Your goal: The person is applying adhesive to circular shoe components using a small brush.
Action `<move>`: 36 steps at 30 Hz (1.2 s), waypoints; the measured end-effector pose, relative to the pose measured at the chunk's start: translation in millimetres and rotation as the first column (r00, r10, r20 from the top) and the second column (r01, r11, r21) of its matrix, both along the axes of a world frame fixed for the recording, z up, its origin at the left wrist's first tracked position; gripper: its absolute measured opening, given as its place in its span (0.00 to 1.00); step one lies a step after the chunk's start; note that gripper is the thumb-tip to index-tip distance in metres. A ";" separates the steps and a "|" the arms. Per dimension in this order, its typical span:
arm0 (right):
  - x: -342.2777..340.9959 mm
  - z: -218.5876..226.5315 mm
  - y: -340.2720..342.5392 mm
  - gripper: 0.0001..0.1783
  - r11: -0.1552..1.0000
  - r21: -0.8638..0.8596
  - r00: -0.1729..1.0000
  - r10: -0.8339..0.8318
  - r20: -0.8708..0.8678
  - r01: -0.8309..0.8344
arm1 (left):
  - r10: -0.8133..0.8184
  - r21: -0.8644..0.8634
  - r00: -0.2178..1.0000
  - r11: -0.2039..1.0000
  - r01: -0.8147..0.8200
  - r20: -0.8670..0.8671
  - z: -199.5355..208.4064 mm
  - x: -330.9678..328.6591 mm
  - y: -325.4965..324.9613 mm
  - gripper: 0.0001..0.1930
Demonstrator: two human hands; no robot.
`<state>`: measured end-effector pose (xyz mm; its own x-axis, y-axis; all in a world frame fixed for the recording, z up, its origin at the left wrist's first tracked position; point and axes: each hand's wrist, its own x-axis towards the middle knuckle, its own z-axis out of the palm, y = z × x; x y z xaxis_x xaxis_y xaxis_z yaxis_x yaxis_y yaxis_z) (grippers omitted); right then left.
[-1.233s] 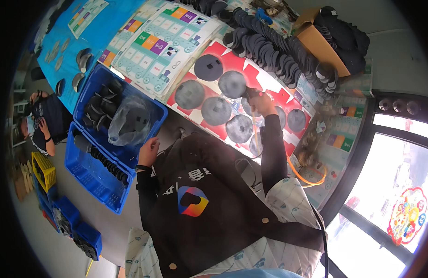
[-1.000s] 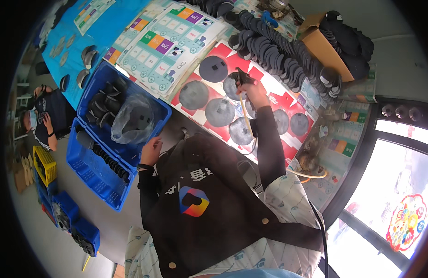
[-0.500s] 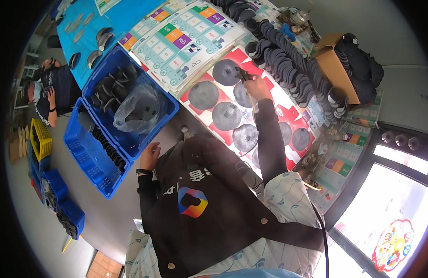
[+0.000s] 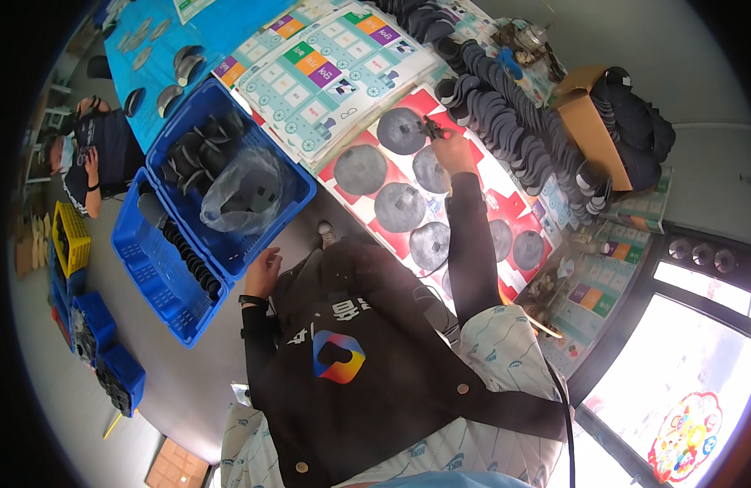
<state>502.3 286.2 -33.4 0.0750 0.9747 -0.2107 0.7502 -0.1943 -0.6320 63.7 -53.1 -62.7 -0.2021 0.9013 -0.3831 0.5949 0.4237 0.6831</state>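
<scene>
Right hand: fingers wrapped around what looks from here like a spray gun. Step: presumably coating discs; next move requires steady aim. Left hand: fingers half-curled, empty.

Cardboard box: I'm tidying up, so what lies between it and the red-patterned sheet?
Rows of dark curved pieces lie between box and sheet in the head view.

On the counter there lie printed sheets and, next to them, a red-and-white board, which carries round grey discs. Along its far side are rows of dark curved pieces, with an open cardboard box beside them.
</scene>
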 end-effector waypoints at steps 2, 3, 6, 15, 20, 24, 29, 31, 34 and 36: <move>3.2 -3.3 2.7 0.21 0.993 0.074 0.996 -0.089 0.022 0.088 | -0.003 0.002 1.000 1.000 0.003 0.005 -1.0 0.0 1.2 0.16; 2.5 1.0 2.9 0.23 0.998 0.058 0.998 -0.014 -0.055 0.018 | -0.004 0.002 1.000 1.000 0.004 0.014 -2.6 0.1 0.3 0.16; -4.5 21.8 2.5 0.25 0.993 -0.034 0.985 0.107 -0.134 -0.112 | -0.001 -0.005 1.000 1.000 0.001 0.018 -5.2 -1.2 -3.0 0.16; -5.5 18.7 2.6 0.22 0.999 0.039 0.999 0.002 -0.044 0.000 | -0.002 -0.004 1.000 1.000 0.002 0.007 -3.1 -1.9 1.0 0.16; 17.3 9.6 -18.2 0.20 0.996 -0.008 0.995 -0.092 0.041 0.092 | 0.004 0.013 1.000 1.000 -0.004 0.025 -10.8 -4.2 -1.2 0.16; 14.4 4.1 -33.4 0.22 0.986 -0.161 0.999 -0.027 0.024 0.031 | 0.006 -0.012 1.000 1.000 -0.006 0.025 -12.3 -2.3 0.7 0.16; 22.3 -18.6 -30.1 0.19 0.994 -0.064 0.985 -0.101 -0.138 0.093 | -0.079 0.002 0.997 0.997 0.079 -0.006 -12.3 -2.0 15.6 0.16; 8.8 0.9 -30.8 0.18 0.973 0.007 0.971 -0.232 -0.054 0.232 | -0.033 0.025 0.999 0.999 0.032 0.020 -10.1 -3.4 13.0 0.16; 3.2 -0.5 -35.1 0.17 0.984 -0.021 0.982 -0.180 -0.055 0.179 | 0.049 -0.002 0.998 0.999 -0.049 0.032 -6.4 -2.6 7.1 0.14; 1.4 0.0 -36.6 0.17 0.986 -0.004 0.982 -0.167 -0.089 0.167 | 0.030 -0.003 0.999 1.000 -0.030 0.037 -5.9 -2.3 12.0 0.14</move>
